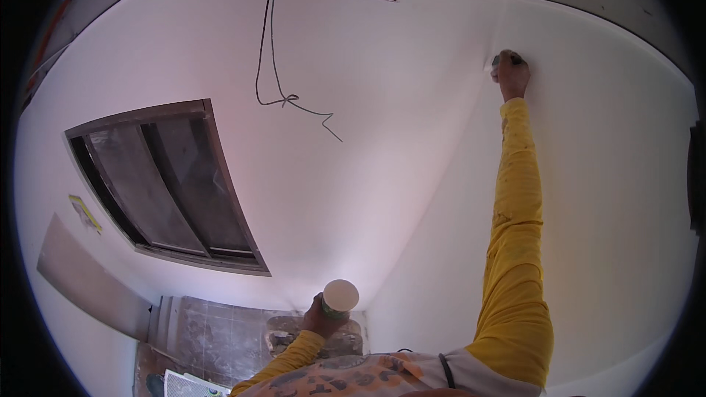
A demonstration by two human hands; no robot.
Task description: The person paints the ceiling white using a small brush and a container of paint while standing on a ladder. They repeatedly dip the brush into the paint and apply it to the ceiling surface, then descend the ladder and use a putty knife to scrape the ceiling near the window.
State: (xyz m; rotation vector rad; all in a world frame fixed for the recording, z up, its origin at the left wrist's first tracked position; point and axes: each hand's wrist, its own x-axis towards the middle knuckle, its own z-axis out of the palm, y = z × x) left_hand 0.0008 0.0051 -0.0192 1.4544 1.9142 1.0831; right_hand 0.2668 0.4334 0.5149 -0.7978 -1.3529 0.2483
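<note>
Small tool (496,62): located in the right hand (512,76), at the right-hand wall (610,147) close to the corner (502,15). The hand is closed around it; the fingers hide most of it, so its exact kind, and whether its edge touches the wall, cannot be told. Judged light and fairly stiff; a grip well back from the working edge, fingers wrapped about the body, should suit. Lower and to the left of that hand, the left hand (319,321) grips a cup-like object (341,295) by its side, pale round face upward. It is judged light, possibly slippery if smooth; best held round the wall, below the rim, and kept level should it be filled, which cannot be confirmed. Further out, a window (170,184) lies up and left of the left hand; loose wire (288,100) hangs well left of the right hand.
</note>
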